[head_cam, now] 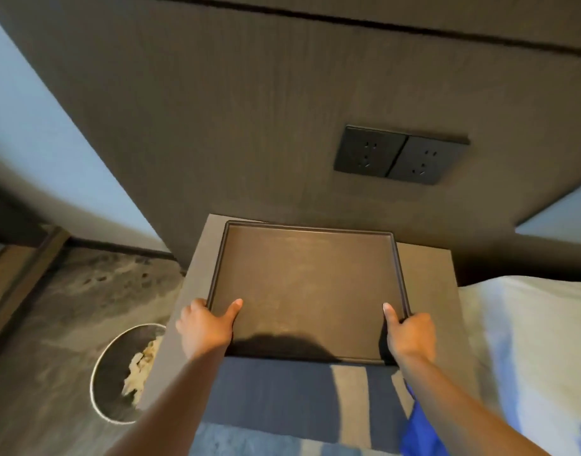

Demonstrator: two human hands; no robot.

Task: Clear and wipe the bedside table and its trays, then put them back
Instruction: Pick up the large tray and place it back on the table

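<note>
1. Tray (307, 291) lies flat on the bedside table (427, 274), its far edge near the wall panel (249, 126), its near edge toward me and overhanging the table front.
2. My left hand (205, 327) grips the near-left corner, thumb laid on the tray floor, fingers curled under the rim.
3. My right hand (411, 334) mirrors it at the near-right corner, closed on the rim.
4. Both hands sit equally close; I judge the tray's slightly longer side runs left to right between them.
5. A blue cloth (417, 429) hangs below my right forearm; I can't tell what holds it.

Dark tray (309, 291) on bedside table (427, 278)
</note>
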